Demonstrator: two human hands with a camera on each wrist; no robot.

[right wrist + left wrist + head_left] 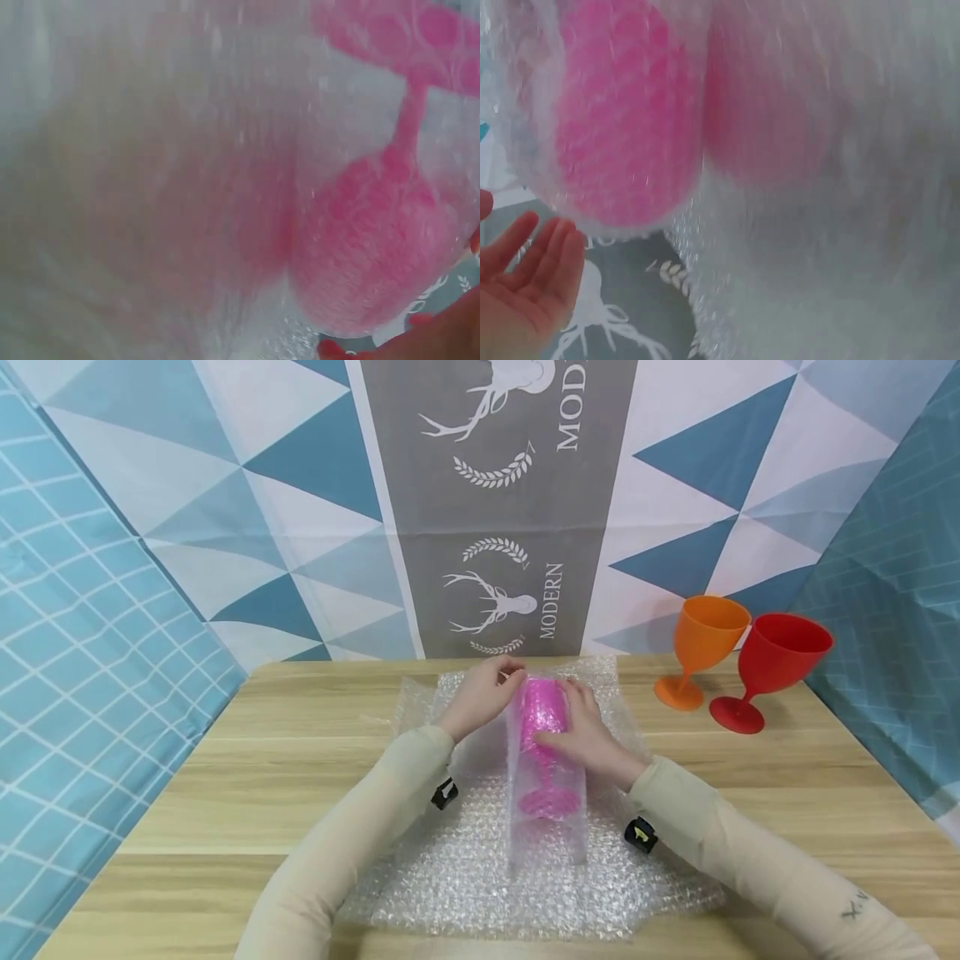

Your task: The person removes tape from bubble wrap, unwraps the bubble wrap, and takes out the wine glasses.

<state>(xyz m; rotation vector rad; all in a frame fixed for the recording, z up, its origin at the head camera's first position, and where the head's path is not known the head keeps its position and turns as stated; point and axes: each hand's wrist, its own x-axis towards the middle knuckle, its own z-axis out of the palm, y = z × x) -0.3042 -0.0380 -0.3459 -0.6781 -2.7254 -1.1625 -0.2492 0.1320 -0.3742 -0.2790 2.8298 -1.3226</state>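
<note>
A pink goblet (542, 708) lies on its side inside a roll of clear bubble wrap (547, 843), its mouth toward the wall and its foot toward me. My right hand (591, 737) holds the wrapped bowl, thumb across the top and fingers along the right side. By the roll's far left edge is my left hand (482, 695), fingers loosely bent. The left wrist view shows this hand (532, 289) apart from the wrapped bowl, palm in sight with nothing in it. In the right wrist view, bubble wrap blurs much of the picture and only part of the right hand (431, 334) shows.
More bubble wrap (457, 877) spreads flat beneath the roll on the wooden table (247, 810). An orange goblet (705, 631) and a red goblet (780, 656) stand upright at the back right. A patterned cloth wall (510, 510) rises behind the table.
</note>
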